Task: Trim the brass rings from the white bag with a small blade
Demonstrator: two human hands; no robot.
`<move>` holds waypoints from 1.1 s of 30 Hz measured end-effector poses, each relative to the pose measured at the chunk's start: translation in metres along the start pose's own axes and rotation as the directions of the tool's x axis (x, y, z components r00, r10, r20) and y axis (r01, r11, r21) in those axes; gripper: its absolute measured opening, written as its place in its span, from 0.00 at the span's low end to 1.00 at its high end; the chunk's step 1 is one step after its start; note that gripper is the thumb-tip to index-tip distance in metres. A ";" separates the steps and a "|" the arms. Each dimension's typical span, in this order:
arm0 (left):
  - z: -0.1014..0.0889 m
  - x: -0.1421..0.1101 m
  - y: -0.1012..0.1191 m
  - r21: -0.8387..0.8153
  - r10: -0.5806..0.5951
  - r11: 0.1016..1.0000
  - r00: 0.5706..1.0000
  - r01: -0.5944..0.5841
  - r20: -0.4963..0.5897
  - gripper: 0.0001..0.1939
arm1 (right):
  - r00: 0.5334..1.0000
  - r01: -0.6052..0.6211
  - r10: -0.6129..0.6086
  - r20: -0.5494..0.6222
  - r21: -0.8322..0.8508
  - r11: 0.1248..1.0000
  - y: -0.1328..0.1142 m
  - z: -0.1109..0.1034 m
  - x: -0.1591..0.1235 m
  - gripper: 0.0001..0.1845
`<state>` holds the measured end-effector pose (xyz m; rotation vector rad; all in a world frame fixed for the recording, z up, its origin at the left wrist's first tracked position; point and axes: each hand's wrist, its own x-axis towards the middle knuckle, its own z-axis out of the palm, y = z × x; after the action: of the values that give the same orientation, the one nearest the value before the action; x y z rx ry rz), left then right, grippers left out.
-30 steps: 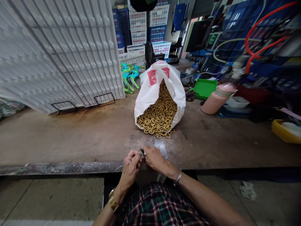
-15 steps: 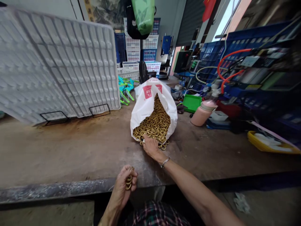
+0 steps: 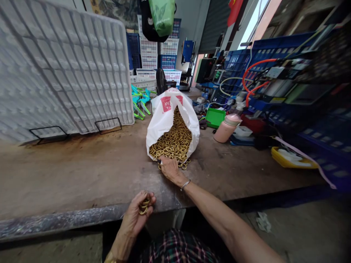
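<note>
A white plastic bag [image 3: 159,122] with a red print lies open toward me on the workbench, full of small brass-coloured rings [image 3: 175,140]. Several rings have spilled past its lower lip. At that lip, my right hand [image 3: 171,170] has its fingers bent and closed against the rings; a small dark and white bit shows at the fingertips, too small to name. Near the bench's front edge, my left hand [image 3: 135,213] is curled palm up around several brass rings [image 3: 144,207]. A metal bracelet [image 3: 185,185] circles my right wrist.
Ribbed white plastic trays [image 3: 90,69] stand upright on the left in black wire holders [image 3: 108,125]. To the right are a pink bottle [image 3: 226,128], a green tray [image 3: 215,117] and a yellow dish [image 3: 293,160]. Turquoise-green clip-like items [image 3: 141,100] lie behind the trays.
The camera view has shifted slightly, so the scene sits further left. My left hand has turned its palm more upward, showing the rings. My right hand remains at the bag's lip.
</note>
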<state>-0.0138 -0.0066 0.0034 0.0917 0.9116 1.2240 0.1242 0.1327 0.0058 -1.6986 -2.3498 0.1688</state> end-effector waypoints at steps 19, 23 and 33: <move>0.024 0.018 -0.014 0.721 0.338 0.631 0.938 -0.284 0.073 0.16 | 0.984 0.119 -0.175 0.018 0.661 0.741 0.000 0.007 -0.075 0.06; 0.022 0.019 -0.015 0.723 0.385 0.614 0.920 -0.317 0.076 0.15 | 0.991 0.000 -0.107 0.076 0.815 0.579 -0.006 0.003 -0.073 0.07; 0.027 0.012 -0.020 0.683 0.447 0.626 0.891 -0.376 0.080 0.15 | 0.946 -0.268 -0.066 0.318 0.879 0.395 -0.009 -0.001 -0.072 0.15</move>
<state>0.0195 0.0066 0.0035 0.8987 1.4605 1.2506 0.1375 0.0620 0.0001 -1.2085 -1.6298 1.5547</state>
